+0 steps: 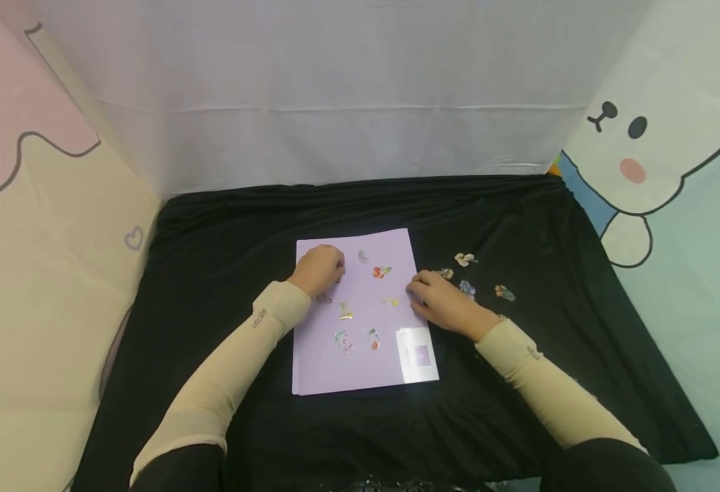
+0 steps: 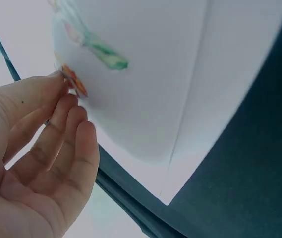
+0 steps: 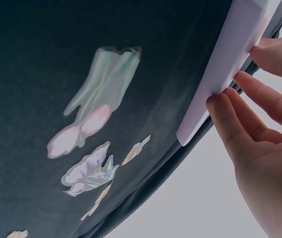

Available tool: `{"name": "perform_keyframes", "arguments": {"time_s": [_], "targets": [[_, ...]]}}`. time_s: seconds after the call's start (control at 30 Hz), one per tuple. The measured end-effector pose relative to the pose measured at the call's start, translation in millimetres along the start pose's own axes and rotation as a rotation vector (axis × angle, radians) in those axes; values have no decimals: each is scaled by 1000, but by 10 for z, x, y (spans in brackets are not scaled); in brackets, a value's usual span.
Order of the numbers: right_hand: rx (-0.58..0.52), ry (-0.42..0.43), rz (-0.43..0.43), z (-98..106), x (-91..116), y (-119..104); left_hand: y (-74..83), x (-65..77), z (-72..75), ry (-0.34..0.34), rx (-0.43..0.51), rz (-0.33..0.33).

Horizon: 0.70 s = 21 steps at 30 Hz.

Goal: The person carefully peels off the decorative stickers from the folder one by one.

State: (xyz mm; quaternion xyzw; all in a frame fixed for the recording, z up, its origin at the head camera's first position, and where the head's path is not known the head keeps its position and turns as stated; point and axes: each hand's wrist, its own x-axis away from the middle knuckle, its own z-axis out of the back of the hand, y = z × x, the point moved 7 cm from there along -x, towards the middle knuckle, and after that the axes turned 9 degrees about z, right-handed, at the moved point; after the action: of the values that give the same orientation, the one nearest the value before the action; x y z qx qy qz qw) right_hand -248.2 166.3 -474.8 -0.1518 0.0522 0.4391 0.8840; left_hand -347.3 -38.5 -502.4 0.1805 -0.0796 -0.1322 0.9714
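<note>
A lilac folder [image 1: 329,369] lies on black cloth, with several flower stickers spread over its face. At its upper left, my left hand [image 1: 318,268] pinches a small orange flower sticker [image 2: 74,80] between thumb and fingertips, right at the folder's surface. Close by in the left wrist view is a sticker with a green stem [image 2: 106,54]. My right hand [image 1: 449,302] rests at the folder's right edge, its fingertips touching the border and its fingers loosely extended. Just beside that hand on the cloth lie a pink tulip sticker [image 3: 93,121] and a purple flower sticker [image 3: 88,171].
To the right of the folder, more loose stickers lie on the black cloth [image 1: 225,232], among them a cream flower sticker [image 1: 465,259] and an orange flower sticker [image 1: 504,292]. A glossy white label [image 1: 410,355] covers the folder's lower right corner. Behind the cloth hangs a white curtain [image 1: 360,137].
</note>
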Motion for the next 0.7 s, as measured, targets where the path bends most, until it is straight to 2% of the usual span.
{"name": "perform_keyframes", "arguments": {"time_s": [0.2, 0.5, 0.7], "targets": [[-9, 1, -7, 13, -7, -11, -1, -38, 18, -40, 27, -3], [4, -6, -14, -15, -18, 18, 23, -66, 18, -89, 17, 19], [-2, 2, -20, -7, -13, 21, 10, -110, -4, -195, 40, 68]]}}
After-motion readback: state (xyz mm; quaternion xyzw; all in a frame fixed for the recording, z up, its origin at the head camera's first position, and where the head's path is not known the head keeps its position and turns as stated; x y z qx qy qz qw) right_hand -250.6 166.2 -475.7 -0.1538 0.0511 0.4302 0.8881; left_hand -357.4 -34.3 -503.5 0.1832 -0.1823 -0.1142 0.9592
